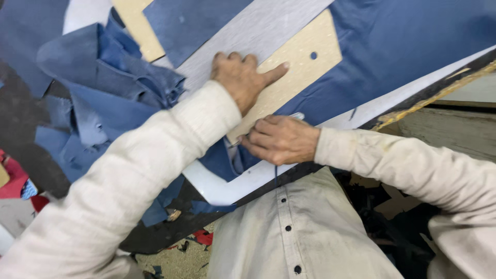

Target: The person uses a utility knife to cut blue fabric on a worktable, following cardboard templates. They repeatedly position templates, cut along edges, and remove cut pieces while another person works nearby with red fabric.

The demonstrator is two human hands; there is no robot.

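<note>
My left hand (242, 78) presses down on a tan cardboard pattern (302, 64) with a small round hole, index finger stretched along it. The pattern lies on blue fabric (403, 46) spread over the white table (227, 187). My right hand (281, 139) is closed at the pattern's near corner, gripping a small metal tool (297, 117) whose tip shows just above the knuckles. Both arms wear cream sleeves.
A heap of blue fabric scraps (103, 88) lies to the left. Another tan pattern piece (135, 26) and a grey strip (258, 28) lie at the top. The table's worn dark edge (429, 95) runs at the right. Red scraps (15, 181) lie on the floor.
</note>
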